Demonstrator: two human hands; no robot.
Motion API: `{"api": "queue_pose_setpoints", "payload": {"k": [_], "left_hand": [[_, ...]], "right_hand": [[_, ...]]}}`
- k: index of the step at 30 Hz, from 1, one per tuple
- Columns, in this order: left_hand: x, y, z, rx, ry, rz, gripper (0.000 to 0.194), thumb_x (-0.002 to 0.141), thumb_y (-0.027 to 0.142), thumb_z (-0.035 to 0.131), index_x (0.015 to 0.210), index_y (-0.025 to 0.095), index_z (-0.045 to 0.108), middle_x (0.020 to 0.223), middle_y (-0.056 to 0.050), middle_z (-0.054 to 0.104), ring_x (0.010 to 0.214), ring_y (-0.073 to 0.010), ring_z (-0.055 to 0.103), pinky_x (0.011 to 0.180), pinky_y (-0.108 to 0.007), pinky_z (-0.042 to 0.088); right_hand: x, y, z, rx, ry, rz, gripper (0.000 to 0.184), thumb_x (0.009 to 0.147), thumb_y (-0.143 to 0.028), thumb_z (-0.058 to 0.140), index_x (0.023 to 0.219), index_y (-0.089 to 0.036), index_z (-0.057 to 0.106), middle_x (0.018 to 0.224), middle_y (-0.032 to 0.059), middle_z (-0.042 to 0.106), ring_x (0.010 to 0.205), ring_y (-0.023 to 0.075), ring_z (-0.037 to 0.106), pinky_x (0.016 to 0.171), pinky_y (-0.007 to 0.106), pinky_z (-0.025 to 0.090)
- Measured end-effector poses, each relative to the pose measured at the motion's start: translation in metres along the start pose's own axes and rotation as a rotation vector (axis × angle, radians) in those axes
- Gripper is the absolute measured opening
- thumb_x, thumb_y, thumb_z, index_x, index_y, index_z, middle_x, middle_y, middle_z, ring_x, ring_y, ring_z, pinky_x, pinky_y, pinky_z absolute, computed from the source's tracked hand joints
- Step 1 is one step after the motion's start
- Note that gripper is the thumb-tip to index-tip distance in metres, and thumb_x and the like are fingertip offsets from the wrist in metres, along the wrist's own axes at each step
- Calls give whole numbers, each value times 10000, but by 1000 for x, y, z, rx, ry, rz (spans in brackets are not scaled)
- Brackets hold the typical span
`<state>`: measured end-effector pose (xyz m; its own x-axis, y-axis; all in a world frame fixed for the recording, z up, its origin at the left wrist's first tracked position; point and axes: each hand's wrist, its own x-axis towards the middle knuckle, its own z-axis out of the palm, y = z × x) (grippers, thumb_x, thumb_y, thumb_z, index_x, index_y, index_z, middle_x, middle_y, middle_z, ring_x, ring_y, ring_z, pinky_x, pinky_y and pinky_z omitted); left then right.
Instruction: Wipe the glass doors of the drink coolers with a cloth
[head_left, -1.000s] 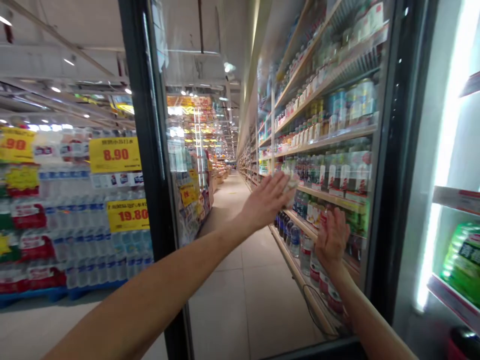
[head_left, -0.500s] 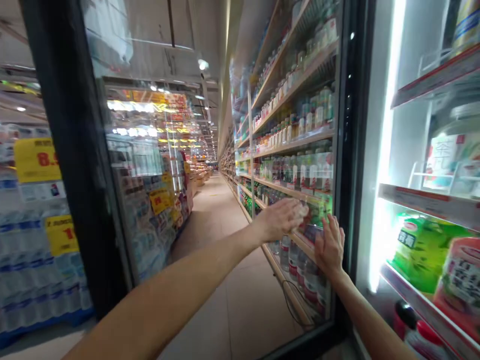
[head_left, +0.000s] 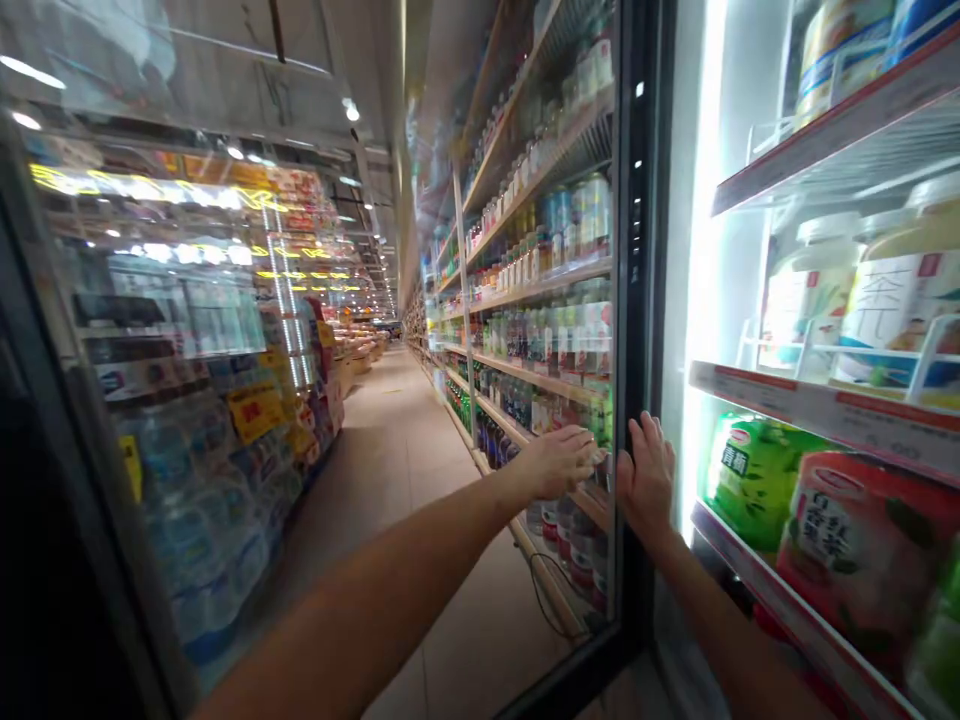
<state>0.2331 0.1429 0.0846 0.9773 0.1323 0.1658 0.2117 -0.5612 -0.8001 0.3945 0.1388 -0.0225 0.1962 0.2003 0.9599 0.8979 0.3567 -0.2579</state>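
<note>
My left hand (head_left: 561, 464) reaches across from the lower left to the glass door (head_left: 450, 540), fingers bent together near the pane. At its fingertips is something small and whitish, too blurred to name. Against the dark door frame (head_left: 636, 300) rests my right hand (head_left: 648, 478), its fingers and thumb apart and holding nothing. The door stands swung out, and the aisle and shelves of bottles show in or through its glass. Just right of my right hand is the lit inside of a drinks cooler.
Cooler shelves (head_left: 810, 395) at the right hold large bottles (head_left: 814, 290), a green drink pack (head_left: 757, 480) and a red one (head_left: 855, 550). A bright light strip (head_left: 709, 230) runs up the cooler's side. Stacked packs of bottled water (head_left: 202, 510) appear at the left, beside the aisle floor (head_left: 390, 420).
My view has turned to the right, bringing more of the cooler shelves in. My left hand has moved slightly down on the pane; my right hand now lies on the dark frame.
</note>
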Motion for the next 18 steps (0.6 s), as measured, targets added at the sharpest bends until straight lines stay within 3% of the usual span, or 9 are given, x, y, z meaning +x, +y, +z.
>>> {"api": "queue_pose_setpoints", "payload": {"k": [2, 5, 7, 8, 11, 13, 16, 18], "left_hand": [[5, -12, -6, 15, 17, -63, 335, 846, 313, 466, 1140, 181, 555, 1281, -88, 515, 1233, -207, 416, 1038, -381, 305], [16, -45, -30, 87, 131, -351, 382, 878, 272, 392, 1228, 145, 481, 1361, -127, 417, 1295, -245, 324, 1060, -431, 256], [17, -54, -39, 123, 171, -466, 396, 879, 229, 371, 1252, 126, 454, 1383, -152, 378, 1311, -258, 291, 1067, -442, 239], [16, -53, -39, 123, 155, -433, 394, 875, 228, 379, 1248, 127, 460, 1377, -150, 387, 1305, -256, 303, 1067, -435, 244], [6, -46, -37, 83, 30, -157, 362, 871, 276, 408, 1205, 183, 510, 1336, -94, 458, 1266, -226, 375, 1062, -396, 273], [0, -56, -44, 97, 25, -147, 364, 877, 256, 394, 1221, 203, 497, 1339, -73, 458, 1269, -217, 372, 1062, -396, 277], [-8, -88, -69, 184, 195, -474, 420, 885, 254, 370, 1288, 148, 420, 1387, -117, 382, 1315, -252, 287, 1073, -444, 247], [-16, -99, -82, 211, 265, -609, 434, 885, 285, 374, 1286, 126, 421, 1407, -145, 340, 1329, -273, 248, 1081, -462, 221]], "right_hand": [[5, -3, -4, 11, 14, -4, 474, 868, -241, 339, 1339, -192, 344, 1408, 129, 355, 1326, 247, 282, 1044, 539, 256], [12, -7, -8, 25, 43, -15, 468, 867, -246, 341, 1331, -184, 359, 1405, 134, 359, 1322, 252, 290, 1040, 540, 261], [16, -12, -8, 35, 47, -21, 463, 870, -252, 342, 1326, -177, 366, 1407, 138, 355, 1324, 253, 285, 1041, 538, 259], [18, -14, -8, 41, 47, -22, 460, 871, -255, 341, 1323, -175, 369, 1408, 138, 354, 1325, 252, 284, 1042, 537, 257], [24, -24, -6, 73, 53, -28, 451, 871, -254, 339, 1313, -174, 382, 1405, 137, 359, 1323, 248, 290, 1049, 533, 249], [30, -31, -5, 93, 66, -30, 446, 872, -253, 338, 1308, -180, 390, 1400, 136, 368, 1320, 248, 297, 1048, 535, 249], [40, -44, -4, 119, 88, -35, 455, 869, -251, 335, 1318, -196, 377, 1396, 134, 373, 1315, 254, 306, 1034, 547, 259], [46, -52, -4, 134, 98, -49, 463, 868, -256, 335, 1327, -202, 364, 1396, 133, 373, 1315, 260, 304, 1030, 555, 258]]}}
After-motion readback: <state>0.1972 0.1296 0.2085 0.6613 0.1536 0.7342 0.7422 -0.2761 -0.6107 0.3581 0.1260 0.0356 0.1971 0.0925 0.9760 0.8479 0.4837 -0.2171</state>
